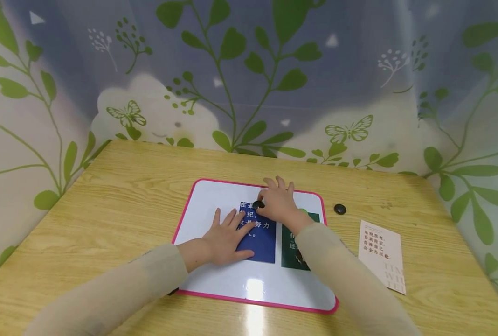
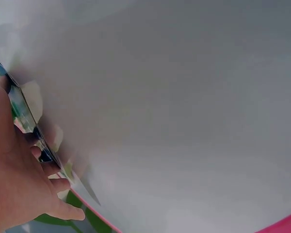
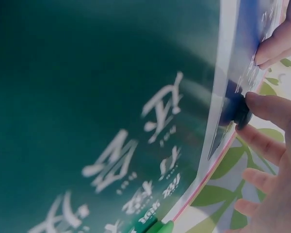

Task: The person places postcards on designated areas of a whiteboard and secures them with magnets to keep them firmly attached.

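Note:
A whiteboard with a pink rim (image 1: 215, 282) lies on the table, bearing a blue card (image 1: 261, 247) with white lettering and a dark green card (image 1: 288, 261). Fingers spread, my left hand (image 1: 224, 239) rests on the blue card's left side. Near that card's top edge, my right hand (image 1: 280, 204) pinches a round black magnet (image 1: 258, 205) between thumb and finger. The right wrist view shows this magnet (image 3: 241, 112) against the card. A green magnet (image 1: 302, 211) sits at the top of the green card, partly behind my right wrist. My right sleeve covers part of that card.
Right of the board, another round black magnet (image 1: 340, 209) lies on the wooden table (image 1: 127, 205). Below it is a pale pink card (image 1: 379, 252) with dark lettering. A leaf-patterned curtain (image 1: 249, 84) stands behind the table and along both sides.

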